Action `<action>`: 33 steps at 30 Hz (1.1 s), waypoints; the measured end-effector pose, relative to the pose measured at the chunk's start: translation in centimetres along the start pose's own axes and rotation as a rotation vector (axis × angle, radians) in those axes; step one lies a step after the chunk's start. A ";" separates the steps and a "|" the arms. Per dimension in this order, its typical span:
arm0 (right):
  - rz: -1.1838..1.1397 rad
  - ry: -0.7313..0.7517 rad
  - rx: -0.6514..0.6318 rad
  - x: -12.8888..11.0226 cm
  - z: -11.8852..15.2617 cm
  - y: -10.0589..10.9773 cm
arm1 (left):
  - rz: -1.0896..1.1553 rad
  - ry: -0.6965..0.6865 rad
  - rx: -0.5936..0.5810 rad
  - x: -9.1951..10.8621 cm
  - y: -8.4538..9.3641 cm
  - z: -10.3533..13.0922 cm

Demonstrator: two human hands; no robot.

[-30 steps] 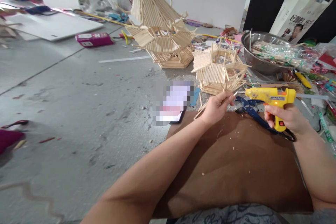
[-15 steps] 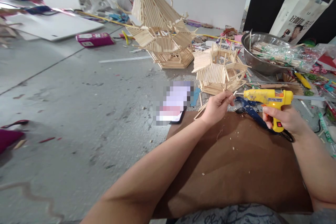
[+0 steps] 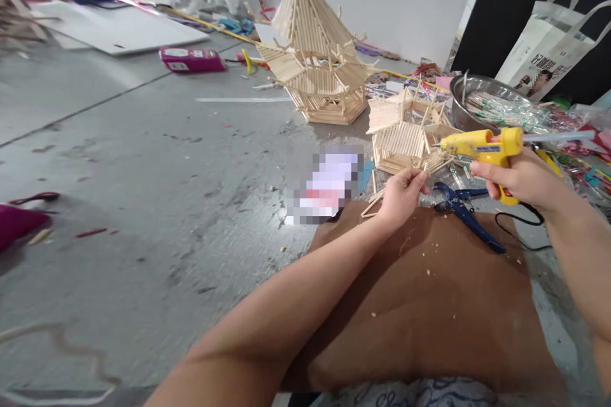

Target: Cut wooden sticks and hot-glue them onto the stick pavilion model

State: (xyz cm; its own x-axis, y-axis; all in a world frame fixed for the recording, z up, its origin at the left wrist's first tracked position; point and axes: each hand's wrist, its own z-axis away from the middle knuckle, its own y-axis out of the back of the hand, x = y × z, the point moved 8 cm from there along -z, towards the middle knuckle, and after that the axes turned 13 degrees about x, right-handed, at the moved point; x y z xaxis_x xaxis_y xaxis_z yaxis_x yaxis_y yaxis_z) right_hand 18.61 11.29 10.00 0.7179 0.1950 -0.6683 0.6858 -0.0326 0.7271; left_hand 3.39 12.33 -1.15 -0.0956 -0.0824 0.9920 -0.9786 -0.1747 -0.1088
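My left hand (image 3: 405, 194) pinches a small pale wooden stick (image 3: 426, 167), just in front of a low, roofless stick model (image 3: 398, 140). In my right hand (image 3: 522, 178) is a yellow glue gun (image 3: 487, 145), a clear glue stick poking out of its back. Its nozzle points left, at the right side of the low model and above the pinched stick; whether it touches the model I cannot tell. A taller stick pavilion (image 3: 317, 44) with a pointed roof stands behind to the left. Blue-handled cutters (image 3: 465, 216) lie open below the glue gun.
A phone (image 3: 329, 184) lies left of my left hand, with loose sticks (image 3: 372, 203) beside it. Brown sheet (image 3: 420, 305) covers the floor before me. At the right are a metal bowl (image 3: 458, 102) of wrapped sticks and a white bag (image 3: 539, 51). A purple device (image 3: 191, 59) sits farther left.
The glue gun has risen away from the pinched stick toward the low model, uncovering more of the cutters. My left hand still pinches the stick. The view has shifted slightly.
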 end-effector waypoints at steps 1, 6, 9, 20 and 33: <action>0.085 0.007 -0.019 -0.3 -0.5 -0.2 | 0.008 0.006 0.002 -0.1 0.0 -0.1; 0.179 0.023 -0.080 -1.5 -2.1 -1.1 | 0.018 0.010 -0.006 -0.5 -0.2 -0.3; 0.192 -0.024 -0.105 -1.3 -2.4 -1.4 | 0.024 0.009 -0.010 -0.4 -0.2 -0.3; 0.245 0.100 -0.126 -2.1 -2.5 -1.8 | 0.017 -0.003 -0.008 -0.5 -0.2 -0.4; 0.208 -0.011 -0.105 -1.1 -2.7 -1.6 | -0.007 -0.019 -0.001 -0.3 0.0 -0.4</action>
State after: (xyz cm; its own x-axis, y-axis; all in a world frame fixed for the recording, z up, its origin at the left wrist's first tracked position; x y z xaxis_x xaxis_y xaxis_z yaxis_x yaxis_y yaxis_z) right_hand 16.38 13.75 10.00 0.8441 0.1836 -0.5038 0.5071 0.0318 0.8613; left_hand 3.38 12.77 -1.45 -0.0850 -0.0999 0.9914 -0.9795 -0.1739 -0.1016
